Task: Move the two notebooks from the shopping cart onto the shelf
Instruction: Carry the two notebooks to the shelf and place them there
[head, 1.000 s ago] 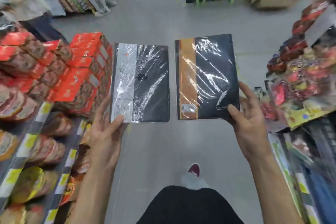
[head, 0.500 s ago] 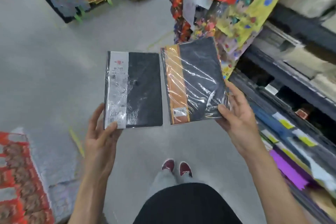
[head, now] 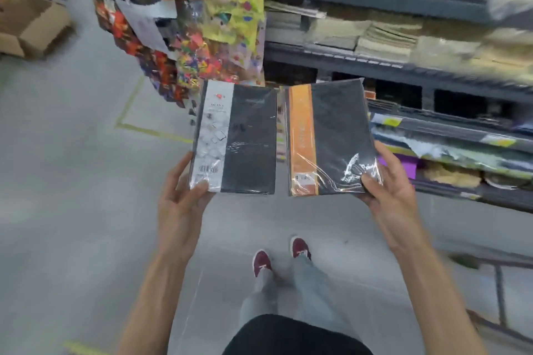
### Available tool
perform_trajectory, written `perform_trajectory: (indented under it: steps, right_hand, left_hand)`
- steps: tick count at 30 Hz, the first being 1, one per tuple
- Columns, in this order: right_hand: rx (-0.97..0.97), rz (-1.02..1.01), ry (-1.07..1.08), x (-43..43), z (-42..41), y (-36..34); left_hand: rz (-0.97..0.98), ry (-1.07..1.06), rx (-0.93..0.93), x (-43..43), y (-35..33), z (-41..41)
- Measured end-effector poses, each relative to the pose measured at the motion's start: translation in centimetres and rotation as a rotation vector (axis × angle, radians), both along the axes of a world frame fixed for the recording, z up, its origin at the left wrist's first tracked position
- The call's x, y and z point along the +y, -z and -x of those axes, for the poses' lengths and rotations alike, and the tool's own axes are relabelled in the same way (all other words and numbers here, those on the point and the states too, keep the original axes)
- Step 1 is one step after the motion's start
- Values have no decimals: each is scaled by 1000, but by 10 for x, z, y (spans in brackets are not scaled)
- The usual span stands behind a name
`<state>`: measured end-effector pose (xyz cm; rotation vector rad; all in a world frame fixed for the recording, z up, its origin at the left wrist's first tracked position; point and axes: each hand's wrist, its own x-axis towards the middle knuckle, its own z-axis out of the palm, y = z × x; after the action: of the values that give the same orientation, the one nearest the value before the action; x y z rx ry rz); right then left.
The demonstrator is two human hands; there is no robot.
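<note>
I hold two plastic-wrapped notebooks side by side in front of me. My left hand [head: 180, 199] grips the lower left corner of the black notebook with a white spine band [head: 239, 138]. My right hand [head: 386, 187] grips the lower right corner of the black notebook with an orange spine band [head: 331, 138]. Both are held flat, covers up, above the grey floor. The dark metal shelf [head: 403, 69] stands to the right and ahead, its tiers stacked with paper goods. The shopping cart is out of view.
Colourful hanging packets [head: 207, 23] crowd the shelf's left end. A cardboard box [head: 31, 26] sits on the floor at the far left. Yellow tape lines [head: 135, 127] mark the floor. A low dark rack frame [head: 499, 291] stands at the lower right. My feet [head: 279, 256] are below.
The view has swung right: the red packets on the left are gone and the stationery shelf now fills the right side. Both hands still hold their notebooks, now closer to the shelf.
</note>
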<state>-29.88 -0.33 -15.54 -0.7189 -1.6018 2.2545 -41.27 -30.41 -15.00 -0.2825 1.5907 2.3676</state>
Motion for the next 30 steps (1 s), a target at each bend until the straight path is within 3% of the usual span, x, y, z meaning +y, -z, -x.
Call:
perform_trajectory:
  steps: [10,20,30]
  right_hand:
    - [-41,-10,245,52,-53,17]
    - [-125,64,297,145,-33,68]
    - [-135,73,323,192,11,139]
  left_hand:
    - [-54,186,-36,82,24,17]
    - [-17,163,-104,187,73,43]
    - [9,222,-53,242,148,94]
